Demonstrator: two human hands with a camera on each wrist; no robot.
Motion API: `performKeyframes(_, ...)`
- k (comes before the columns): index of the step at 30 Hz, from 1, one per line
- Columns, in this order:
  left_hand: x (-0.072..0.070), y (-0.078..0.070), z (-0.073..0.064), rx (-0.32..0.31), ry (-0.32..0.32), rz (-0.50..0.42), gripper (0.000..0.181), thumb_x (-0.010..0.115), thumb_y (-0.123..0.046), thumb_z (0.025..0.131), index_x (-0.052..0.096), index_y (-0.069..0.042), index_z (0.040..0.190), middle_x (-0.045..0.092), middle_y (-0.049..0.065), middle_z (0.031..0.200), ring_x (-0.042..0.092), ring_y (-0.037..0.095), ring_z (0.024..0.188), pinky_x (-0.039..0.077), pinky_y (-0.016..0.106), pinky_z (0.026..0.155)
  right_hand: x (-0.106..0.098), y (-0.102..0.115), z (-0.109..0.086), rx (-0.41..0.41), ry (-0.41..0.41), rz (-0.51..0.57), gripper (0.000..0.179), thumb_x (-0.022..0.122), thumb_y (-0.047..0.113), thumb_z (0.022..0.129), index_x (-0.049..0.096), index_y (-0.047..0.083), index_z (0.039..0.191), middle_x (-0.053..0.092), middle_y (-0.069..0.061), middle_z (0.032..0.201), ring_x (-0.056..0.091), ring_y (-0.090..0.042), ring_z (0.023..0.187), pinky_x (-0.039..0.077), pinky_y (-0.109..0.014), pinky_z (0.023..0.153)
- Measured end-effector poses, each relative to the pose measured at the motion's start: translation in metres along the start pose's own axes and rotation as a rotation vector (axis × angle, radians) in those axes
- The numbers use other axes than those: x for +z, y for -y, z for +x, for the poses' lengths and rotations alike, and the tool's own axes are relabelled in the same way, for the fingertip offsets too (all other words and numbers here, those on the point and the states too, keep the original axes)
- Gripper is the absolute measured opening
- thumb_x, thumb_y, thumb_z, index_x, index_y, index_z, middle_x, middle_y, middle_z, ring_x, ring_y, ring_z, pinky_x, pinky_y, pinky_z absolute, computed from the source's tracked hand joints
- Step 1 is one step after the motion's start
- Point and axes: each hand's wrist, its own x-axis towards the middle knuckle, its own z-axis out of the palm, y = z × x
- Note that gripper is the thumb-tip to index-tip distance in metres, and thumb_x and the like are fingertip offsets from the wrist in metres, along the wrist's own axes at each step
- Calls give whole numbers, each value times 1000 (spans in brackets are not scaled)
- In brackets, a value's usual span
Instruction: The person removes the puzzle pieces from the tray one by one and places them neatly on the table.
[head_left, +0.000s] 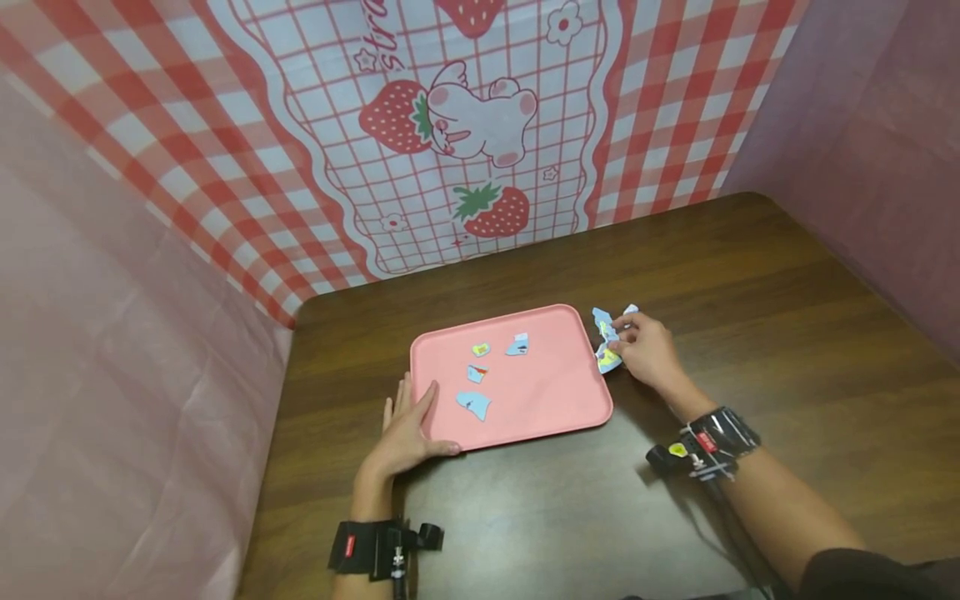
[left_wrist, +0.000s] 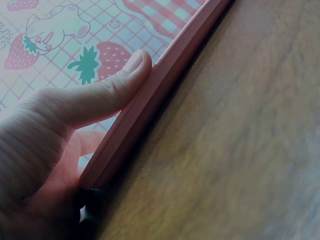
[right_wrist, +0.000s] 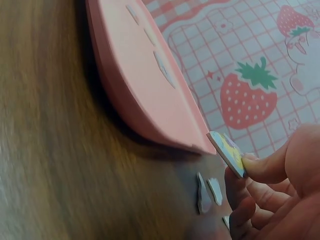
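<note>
A pink tray lies on the table with several small light-blue puzzle pieces spread on it, one of them a larger blue piece. My left hand rests around the tray's near left corner, fingers spread along the left side and thumb along the front rim. Beyond the tray's right edge, my right hand pinches a blue and yellow puzzle piece between thumb and fingers, tilted and raised near the rim. Loose pieces lie on the table below that hand, partly hidden by it in the head view.
The brown wooden table carries everything. Behind it hangs a red-and-white checked cloth with strawberries, and pink cloth covers the sides. Each wrist wears a black strap with a small camera.
</note>
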Motion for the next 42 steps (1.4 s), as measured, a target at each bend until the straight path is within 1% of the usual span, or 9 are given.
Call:
performKeyframes(4,-1,3,-1,-8,-2,8,118,87,-53,71,25,-10,161,-8,23,166,-12,37,153,-11,59,118,-1,-6,1,-1,-12,-9,28,74,-4,82,64,-9,108,73,-25,90,63,-16,73,45,-31,71)
performKeyframes(12,-5,6,-5,-22,-7,11,118,87,-54,71,24,-10,161,-9,22,166,-13,36,153,-11,59,118,-7,-14,2,7,-32,-30,29,73,-4,83,63,-10,109,72,-29,95,67,-35,86,46,-39,77)
performKeyframes(17,-7,9,-8,-31,-5,13,118,86,-55,72,24,-10,161,-10,22,166,-13,36,153,-11,58,118,-10,-22,2,13,-44,-70,28,72,-3,83,64,-9,109,72,-27,93,67,-39,87,46,-43,76)
performKeyframes(23,-11,11,-10,-41,-3,19,118,86,-55,72,24,-10,161,-10,22,166,-13,36,153,-12,58,118,-10,-31,3,12,-59,-140,27,69,0,83,63,-7,108,72,-25,90,66,-43,86,46,-53,76)
performKeyframes(29,-15,13,-12,-45,-5,16,118,87,-55,71,24,-10,161,-10,22,166,-13,37,152,-12,58,118,-9,-27,6,54,-57,-227,32,64,7,85,64,-10,111,71,-27,99,64,-50,95,46,-57,80)
performKeyframes(34,-19,15,-14,-45,-6,24,117,86,-55,72,24,-10,161,-10,23,166,-13,37,152,-12,57,118,-5,-23,6,110,-46,-295,39,58,9,79,67,-12,112,66,-34,108,58,-56,102,45,-61,83)
performKeyframes(36,-18,14,-15,-46,-22,25,116,88,-52,71,26,-9,160,-9,24,166,-11,38,153,-11,58,118,-6,-22,6,124,-21,-311,40,58,10,78,68,-11,111,63,-37,110,57,-56,103,45,-61,85)
performKeyframes(38,-14,12,-12,-39,-31,27,115,89,-49,71,28,-9,160,-7,25,166,-10,39,153,-10,59,118,-11,-24,5,130,1,-335,40,58,12,78,69,-9,110,62,-37,110,56,-56,104,45,-62,84)
performKeyframes(42,0,2,0,14,-24,20,115,88,-52,71,29,-9,160,-5,26,165,-9,39,153,-8,60,118,-36,-33,4,143,3,-384,39,59,14,79,69,-8,109,63,-36,110,55,-56,102,44,-62,79)
